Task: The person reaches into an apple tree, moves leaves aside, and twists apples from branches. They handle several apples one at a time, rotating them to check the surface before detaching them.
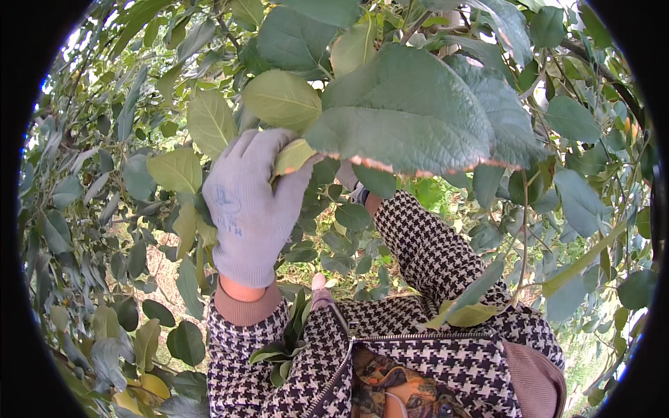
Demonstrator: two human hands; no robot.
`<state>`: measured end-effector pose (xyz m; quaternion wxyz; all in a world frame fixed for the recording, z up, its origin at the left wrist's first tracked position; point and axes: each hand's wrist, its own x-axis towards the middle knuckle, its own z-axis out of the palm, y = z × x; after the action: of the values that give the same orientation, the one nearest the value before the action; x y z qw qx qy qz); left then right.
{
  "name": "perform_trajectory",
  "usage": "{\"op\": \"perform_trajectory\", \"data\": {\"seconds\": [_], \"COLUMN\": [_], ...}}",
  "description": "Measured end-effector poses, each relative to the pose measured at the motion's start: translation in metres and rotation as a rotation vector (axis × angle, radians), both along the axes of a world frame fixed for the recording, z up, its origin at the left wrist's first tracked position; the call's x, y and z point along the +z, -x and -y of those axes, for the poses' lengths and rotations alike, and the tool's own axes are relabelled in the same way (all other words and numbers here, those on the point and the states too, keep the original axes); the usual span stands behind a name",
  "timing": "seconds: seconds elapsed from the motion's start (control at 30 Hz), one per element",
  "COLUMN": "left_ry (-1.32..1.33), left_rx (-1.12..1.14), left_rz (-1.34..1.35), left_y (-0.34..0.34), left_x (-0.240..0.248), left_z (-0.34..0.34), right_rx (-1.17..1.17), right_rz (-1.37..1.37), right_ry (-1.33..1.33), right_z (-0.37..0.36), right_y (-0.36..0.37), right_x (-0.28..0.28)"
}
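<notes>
My left hand [252, 202], in a pale grey knit glove, reaches up into the foliage. Its fingers curl over, and a yellow-green leaf [293, 157] is pinched between the thumb and the fingers. A big dark green leaf [411, 111] with a browned lower edge hangs close in front, just right of that hand. Behind this leaf is my right hand [346, 175], also gloved; only a bit of it and the wrist shows, and its fingers are hidden. Paler leaves [282, 99] surround the left hand's knuckles.
Dense leafy branches fill both sides, with a thin twig [524, 237] hanging near my right sleeve [432, 237]. A leafy sprig [289, 341] lies against my left sleeve. At the lower left is a yellow rounded shape [152, 386]. Grass and ground show below.
</notes>
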<state>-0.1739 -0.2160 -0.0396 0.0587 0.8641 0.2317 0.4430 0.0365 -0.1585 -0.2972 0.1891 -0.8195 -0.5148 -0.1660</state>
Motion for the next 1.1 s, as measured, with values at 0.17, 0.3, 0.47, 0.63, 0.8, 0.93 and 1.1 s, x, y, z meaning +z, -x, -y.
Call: {"op": "perform_trajectory", "data": {"seconds": [0.17,0.3,0.47,0.63,0.8,0.93,1.1], "left_ry": [-0.019,0.02,0.037,0.071,0.092,0.078,0.071], "left_rx": [-0.005,-0.055,-0.045,-0.048,-0.014,0.006,0.029], "left_rz": [-0.013,0.016,-0.001,0.03,0.041,0.023,0.048], "left_y": [0.0,-0.004,0.002,0.004,0.004,0.006,0.014], "left_x": [-0.002,0.0,-0.002,-0.007,-0.003,-0.002,-0.016], "left_z": [0.0,0.001,-0.004,-0.012,-0.008,-0.008,-0.019], "right_rx": [0.043,0.105,0.261,0.345,0.346,0.267,0.047], "right_rz": [-0.063,-0.132,-0.286,-0.39,-0.42,-0.563,-1.166], "right_ry": [0.008,-0.006,0.006,0.074,0.088,0.076,-0.231], "right_z": [0.004,0.002,0.023,0.04,0.035,0.043,0.1], "right_y": [-0.002,-0.007,0.005,0.0,-0.004,-0.006,-0.022], "right_x": [-0.01,-0.01,-0.028,-0.045,-0.047,-0.055,-0.004]}}
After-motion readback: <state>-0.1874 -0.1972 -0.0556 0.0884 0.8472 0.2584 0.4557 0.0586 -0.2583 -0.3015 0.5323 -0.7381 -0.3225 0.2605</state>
